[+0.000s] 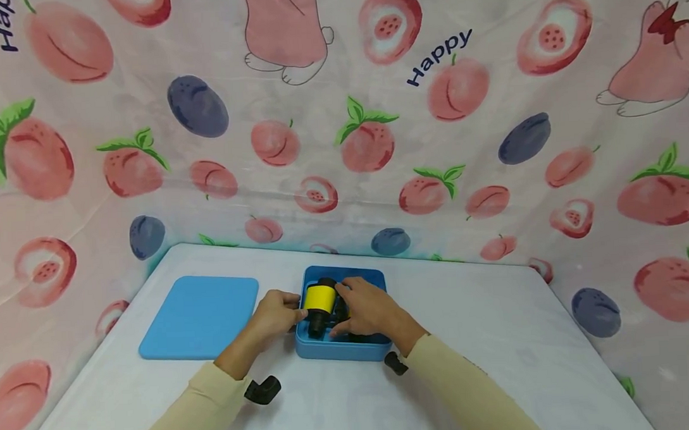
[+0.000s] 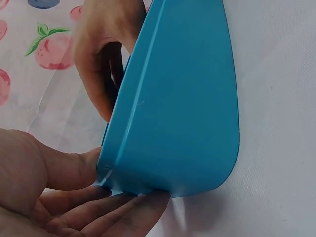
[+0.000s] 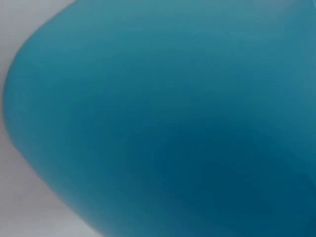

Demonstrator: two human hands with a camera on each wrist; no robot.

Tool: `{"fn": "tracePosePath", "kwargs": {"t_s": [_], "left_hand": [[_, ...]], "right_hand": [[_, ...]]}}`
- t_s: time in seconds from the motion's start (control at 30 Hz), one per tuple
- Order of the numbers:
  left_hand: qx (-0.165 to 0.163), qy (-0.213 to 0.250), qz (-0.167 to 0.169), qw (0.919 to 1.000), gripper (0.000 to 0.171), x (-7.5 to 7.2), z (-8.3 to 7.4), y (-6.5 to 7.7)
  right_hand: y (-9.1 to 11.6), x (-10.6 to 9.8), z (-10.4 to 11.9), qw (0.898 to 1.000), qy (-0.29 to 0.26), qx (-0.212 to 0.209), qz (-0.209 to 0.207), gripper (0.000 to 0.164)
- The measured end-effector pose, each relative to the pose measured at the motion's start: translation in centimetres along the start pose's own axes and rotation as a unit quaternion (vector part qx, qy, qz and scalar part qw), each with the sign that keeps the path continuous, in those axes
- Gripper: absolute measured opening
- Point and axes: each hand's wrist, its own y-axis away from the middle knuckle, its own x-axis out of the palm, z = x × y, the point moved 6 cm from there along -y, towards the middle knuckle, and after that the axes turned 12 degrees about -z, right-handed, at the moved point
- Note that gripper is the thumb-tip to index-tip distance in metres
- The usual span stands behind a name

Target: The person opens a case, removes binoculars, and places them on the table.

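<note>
A pair of black binoculars with a yellow barrel (image 1: 320, 299) lies in a blue box (image 1: 343, 350). My right hand (image 1: 370, 308) reaches over the box's right side and grips the binoculars' other half, most of which it covers. At the left wall, my left hand (image 1: 276, 317) holds the box. In the left wrist view, the left thumb (image 2: 74, 168) touches the rim and the fingers lie against the outer wall (image 2: 182, 113). Only the box's blurred blue wall (image 3: 123, 123) fills the right wrist view, so the right fingertips are hidden there.
A flat blue lid (image 1: 200, 318) lies on the white table (image 1: 474, 337), left of the box. A fruit-patterned cloth (image 1: 319, 146) hangs behind the table. Small black wrist cameras (image 1: 263, 390) sit below both forearms.
</note>
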Motion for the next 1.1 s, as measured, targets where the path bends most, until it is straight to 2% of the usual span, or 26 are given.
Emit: {"fn": "tracePosePath", "kwargs": {"t_s": [0.27,0.5,0.7,1.1], "left_hand": [[-0.008,0.002,-0.001,1.0000,0.044,-0.1,-0.1,-0.3],[-0.021,0.004,0.001,0.9998,0.045,-0.2,0.2,-0.4],[-0.013,0.004,0.000,0.9999,0.047,-0.2,0.1,-0.5],[-0.020,0.007,0.002,0.9998,0.046,-0.2,0.2,-0.3]], "right_hand": [[-0.3,-0.1,0.2,1.000,0.006,-0.006,-0.006,0.108],[-0.6,0.3,0.0,1.000,-0.007,-0.002,0.006,0.111],[-0.9,0.4,-0.3,1.000,0.013,-0.009,-0.002,0.111],[-1.4,0.9,-0.6,1.000,0.011,-0.007,0.016,0.107]]}}
